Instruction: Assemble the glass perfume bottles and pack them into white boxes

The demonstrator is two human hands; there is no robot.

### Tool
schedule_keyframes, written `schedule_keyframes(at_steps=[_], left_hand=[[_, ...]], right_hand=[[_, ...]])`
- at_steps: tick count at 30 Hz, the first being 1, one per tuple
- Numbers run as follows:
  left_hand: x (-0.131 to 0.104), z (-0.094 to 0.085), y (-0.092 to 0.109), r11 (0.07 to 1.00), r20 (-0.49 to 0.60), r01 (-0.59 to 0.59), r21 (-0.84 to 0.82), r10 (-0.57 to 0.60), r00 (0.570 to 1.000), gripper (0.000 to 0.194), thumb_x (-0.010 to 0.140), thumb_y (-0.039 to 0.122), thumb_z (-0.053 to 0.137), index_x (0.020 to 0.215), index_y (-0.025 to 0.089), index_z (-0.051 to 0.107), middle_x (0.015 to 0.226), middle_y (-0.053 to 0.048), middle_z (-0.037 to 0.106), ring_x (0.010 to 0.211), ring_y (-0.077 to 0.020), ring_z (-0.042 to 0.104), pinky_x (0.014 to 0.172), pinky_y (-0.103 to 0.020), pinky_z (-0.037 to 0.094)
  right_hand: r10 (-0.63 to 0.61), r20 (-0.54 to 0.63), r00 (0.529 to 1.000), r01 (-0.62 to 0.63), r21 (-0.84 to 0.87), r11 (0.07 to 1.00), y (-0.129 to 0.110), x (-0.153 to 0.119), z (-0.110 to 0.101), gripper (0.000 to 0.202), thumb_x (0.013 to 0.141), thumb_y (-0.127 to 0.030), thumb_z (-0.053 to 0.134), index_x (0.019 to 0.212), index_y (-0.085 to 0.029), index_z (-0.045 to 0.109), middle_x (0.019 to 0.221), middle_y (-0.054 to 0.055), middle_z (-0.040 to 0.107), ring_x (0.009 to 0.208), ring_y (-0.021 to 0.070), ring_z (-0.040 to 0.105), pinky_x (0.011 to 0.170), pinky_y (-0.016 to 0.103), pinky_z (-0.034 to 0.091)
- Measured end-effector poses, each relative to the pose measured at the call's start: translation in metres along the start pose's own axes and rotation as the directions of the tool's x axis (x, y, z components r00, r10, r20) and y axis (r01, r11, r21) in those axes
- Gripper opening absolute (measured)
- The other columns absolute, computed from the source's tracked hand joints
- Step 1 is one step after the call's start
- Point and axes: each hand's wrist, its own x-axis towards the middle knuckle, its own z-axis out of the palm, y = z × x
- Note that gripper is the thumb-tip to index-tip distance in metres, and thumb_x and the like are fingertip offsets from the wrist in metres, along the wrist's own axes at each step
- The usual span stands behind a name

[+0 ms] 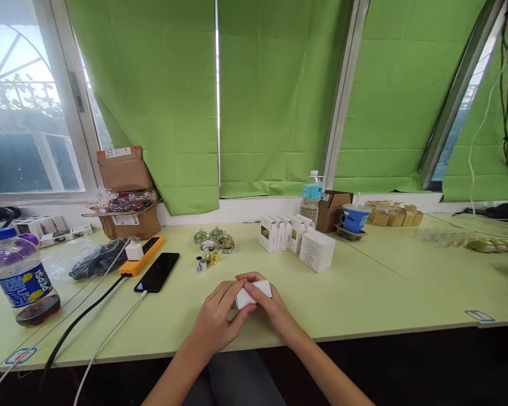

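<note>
A small white box (254,294) is held between both hands, just above the table's front part. My left hand (222,313) grips its left end, fingers over the top and thumb below. My right hand (275,307) closes round the right side, with the thumb lying across the upper face. Beyond my hands, several round glass bottles (209,242) stand together, with small gold and silver caps (207,260) in front of them. To the right is a row of upright white boxes (275,234), and a larger white box (317,251) beside them.
On the left lie a black phone (157,272) on a cable, an orange power strip (143,256) and a Pepsi bottle (23,282). Behind are an open cardboard box (131,223), a water bottle (311,197) and a blue cup (354,219). The table edge (364,336) runs close to me.
</note>
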Motion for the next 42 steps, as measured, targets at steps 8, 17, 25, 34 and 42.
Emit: schedule_keyframes(at_steps=[8,17,25,34,42], left_hand=[[0.001,0.001,0.001,1.000,0.000,-0.002,-0.003,0.002,1.000,0.041,0.092,0.025,0.063,0.131,0.021,0.053,0.112,-0.010,0.070,0.102,-0.0218,0.068,0.078,-0.031,0.060],[0.000,0.001,0.001,1.000,-0.004,0.003,-0.008,-0.003,1.000,0.041,0.091,0.025,0.064,0.130,0.021,0.053,0.112,-0.010,0.069,0.100,-0.0221,0.067,0.080,-0.034,0.060],[-0.001,0.001,0.000,1.000,0.011,0.025,-0.011,-0.025,1.000,0.039,0.092,0.025,0.062,0.130,0.021,0.053,0.110,-0.010,0.069,0.099,-0.0210,0.067,0.078,-0.032,0.059],[-0.003,0.001,-0.007,0.958,0.054,0.237,-0.159,-0.231,0.971,0.039,0.096,0.028,0.057,0.134,0.026,0.054,0.122,-0.009,0.066,0.104,-0.0193,0.064,0.085,-0.030,0.055],[-0.001,0.004,-0.019,0.748,0.054,0.565,-0.348,-0.586,0.809,0.041,0.099,0.037,0.048,0.138,0.024,0.046,0.121,-0.009,0.065,0.098,-0.0186,0.066,0.085,-0.033,0.054]], right_hand=[[-0.040,-0.022,0.999,0.039,-0.012,0.999,0.006,0.002,-0.002,0.038,0.092,-0.055,0.053,0.101,-0.021,0.066,0.098,0.005,0.067,0.092,0.0243,0.060,0.081,0.034,0.047],[-0.074,-0.019,0.997,0.074,0.003,0.997,0.008,0.003,-0.004,0.042,0.097,-0.053,0.043,0.105,-0.022,0.069,0.103,0.006,0.067,0.094,0.0245,0.060,0.084,0.035,0.046],[-0.061,-0.017,0.998,0.061,0.007,0.998,0.007,0.004,-0.004,0.040,0.096,-0.052,0.046,0.101,-0.021,0.070,0.100,0.006,0.068,0.090,0.0234,0.059,0.080,0.033,0.045],[-0.070,-0.082,0.994,0.063,-0.088,0.994,0.001,0.001,-0.001,0.041,0.096,-0.056,0.046,0.110,-0.023,0.064,0.107,0.005,0.067,0.098,0.0241,0.060,0.087,0.033,0.046],[-0.121,-0.036,0.992,0.105,-0.296,0.949,0.001,-0.002,0.010,0.035,0.087,-0.048,0.065,0.110,-0.022,0.059,0.108,0.007,0.070,0.099,0.0246,0.064,0.085,0.034,0.050]])
